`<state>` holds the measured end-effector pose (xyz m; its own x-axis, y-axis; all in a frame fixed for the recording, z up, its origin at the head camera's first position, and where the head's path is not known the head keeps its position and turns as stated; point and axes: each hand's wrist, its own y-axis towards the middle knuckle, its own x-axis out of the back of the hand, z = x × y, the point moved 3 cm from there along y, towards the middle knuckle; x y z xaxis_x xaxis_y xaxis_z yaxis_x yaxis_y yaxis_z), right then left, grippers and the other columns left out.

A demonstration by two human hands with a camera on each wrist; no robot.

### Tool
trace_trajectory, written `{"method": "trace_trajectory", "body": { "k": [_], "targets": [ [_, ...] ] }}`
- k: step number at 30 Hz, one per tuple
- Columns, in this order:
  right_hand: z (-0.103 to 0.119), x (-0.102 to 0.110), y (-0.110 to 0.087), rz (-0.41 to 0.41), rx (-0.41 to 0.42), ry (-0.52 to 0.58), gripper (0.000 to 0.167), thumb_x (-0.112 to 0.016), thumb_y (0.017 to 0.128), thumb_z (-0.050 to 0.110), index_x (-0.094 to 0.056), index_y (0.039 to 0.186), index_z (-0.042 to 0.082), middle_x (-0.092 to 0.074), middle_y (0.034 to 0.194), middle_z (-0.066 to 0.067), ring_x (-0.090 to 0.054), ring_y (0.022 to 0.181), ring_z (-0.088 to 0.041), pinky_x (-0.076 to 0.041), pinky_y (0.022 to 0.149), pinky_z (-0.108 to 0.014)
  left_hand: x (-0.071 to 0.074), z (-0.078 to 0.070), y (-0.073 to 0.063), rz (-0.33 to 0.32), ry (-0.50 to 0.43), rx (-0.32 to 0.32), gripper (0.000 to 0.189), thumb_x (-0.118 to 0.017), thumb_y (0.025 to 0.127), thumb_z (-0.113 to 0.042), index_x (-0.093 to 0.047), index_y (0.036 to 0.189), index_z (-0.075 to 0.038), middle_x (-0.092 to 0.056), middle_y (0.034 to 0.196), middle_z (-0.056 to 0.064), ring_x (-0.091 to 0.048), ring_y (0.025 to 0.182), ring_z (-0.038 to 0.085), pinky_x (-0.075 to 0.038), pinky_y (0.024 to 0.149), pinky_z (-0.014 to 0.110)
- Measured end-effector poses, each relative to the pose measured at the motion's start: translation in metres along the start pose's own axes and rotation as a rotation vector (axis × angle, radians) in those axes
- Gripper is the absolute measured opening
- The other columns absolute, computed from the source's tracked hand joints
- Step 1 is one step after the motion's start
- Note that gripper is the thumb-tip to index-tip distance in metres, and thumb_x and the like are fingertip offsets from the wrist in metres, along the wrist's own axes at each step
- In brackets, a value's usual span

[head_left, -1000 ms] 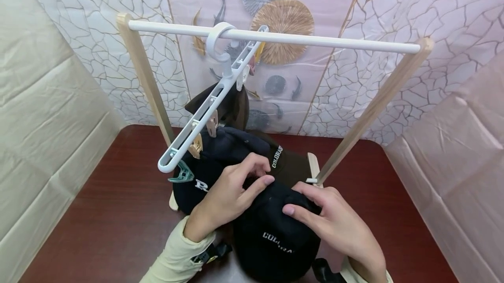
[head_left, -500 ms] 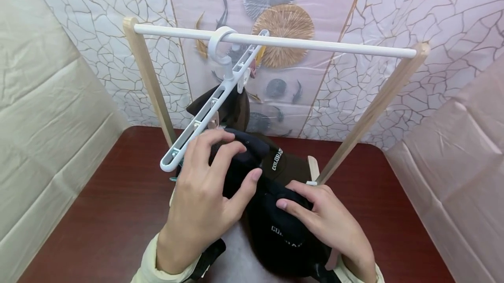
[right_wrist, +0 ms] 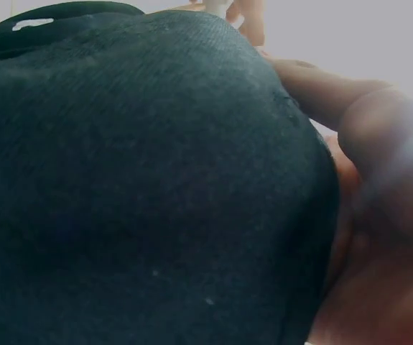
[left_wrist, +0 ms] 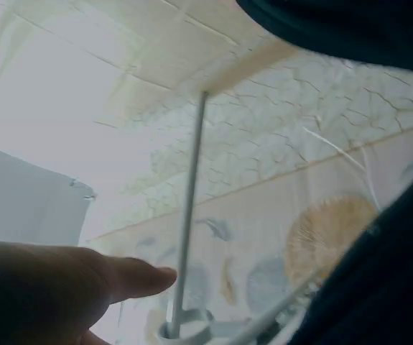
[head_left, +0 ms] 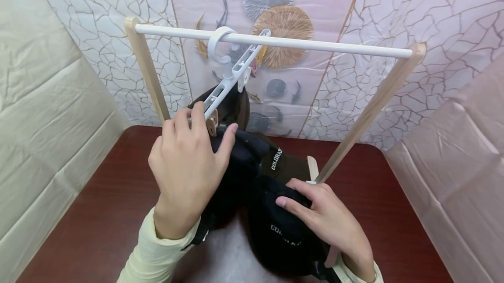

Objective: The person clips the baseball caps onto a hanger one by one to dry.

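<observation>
My right hand (head_left: 328,221) pinches the top of a black cap (head_left: 275,252) with white lettering, which also fills much of the right wrist view. Over the near end of a white clip hanger (head_left: 236,73) lies my left hand (head_left: 185,165), its fingers against the bar and its thumb spread apart. A tan clip (head_left: 212,124) shows just beside those fingers. Below the hanger is a dark navy cap (head_left: 248,151). Behind it are a brown cap (head_left: 293,165) lettered "COLORAD" and another brown cap (head_left: 238,110). The hanger's front tip is hidden by my left hand.
The hanger hooks over a white rod (head_left: 315,46) between two wooden posts (head_left: 366,117). A white clip (head_left: 243,81) is toward the hanger's far end. All stand on a dark red table (head_left: 98,186), with a patterned cloth backdrop (head_left: 425,55) behind.
My left hand has left the held cap's area and moved left and up, onto the hanger's near end. The right hand keeps its hold on the cap, almost unmoved.
</observation>
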<state>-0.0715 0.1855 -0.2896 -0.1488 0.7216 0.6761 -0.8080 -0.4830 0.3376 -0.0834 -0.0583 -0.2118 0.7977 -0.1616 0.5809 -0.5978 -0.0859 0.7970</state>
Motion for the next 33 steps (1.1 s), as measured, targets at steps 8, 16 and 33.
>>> {"method": "trace_trajectory", "body": {
  "k": [8,16,33],
  "targets": [
    [-0.001,-0.003,0.002,0.012,-0.015,-0.073,0.013,-0.071,0.103,0.031,-0.061,0.093,0.031,-0.043,0.072,0.022,-0.05,0.068,0.0,-0.047,0.07,-0.023,-0.02,0.022,0.01,-0.057,0.043,0.005,0.05,-0.064,0.101,-0.053,-0.067,0.105,-0.003,-0.065,0.079,0.018,-0.061,0.068,0.038,-0.041,0.039,0.046],
    [-0.004,0.001,0.003,0.017,-0.085,-0.077,0.017,-0.068,0.104,0.034,-0.06,0.091,0.028,-0.035,0.07,0.02,-0.046,0.065,0.0,-0.045,0.069,-0.024,-0.029,0.038,0.017,-0.096,-0.061,-0.064,0.049,-0.057,0.105,-0.053,-0.077,0.107,-0.009,-0.065,0.073,0.013,-0.063,0.067,0.035,-0.035,0.037,0.044],
    [-0.011,0.005,-0.001,0.069,-0.213,-0.069,0.018,-0.068,0.103,0.041,-0.066,0.099,0.024,-0.039,0.07,0.017,-0.051,0.066,-0.003,-0.046,0.072,-0.026,-0.052,0.05,0.039,-0.075,-0.202,-0.373,0.04,-0.058,0.107,-0.045,-0.075,0.099,-0.011,-0.072,0.077,0.008,-0.069,0.064,0.032,-0.04,0.038,0.042]
  ]
}}
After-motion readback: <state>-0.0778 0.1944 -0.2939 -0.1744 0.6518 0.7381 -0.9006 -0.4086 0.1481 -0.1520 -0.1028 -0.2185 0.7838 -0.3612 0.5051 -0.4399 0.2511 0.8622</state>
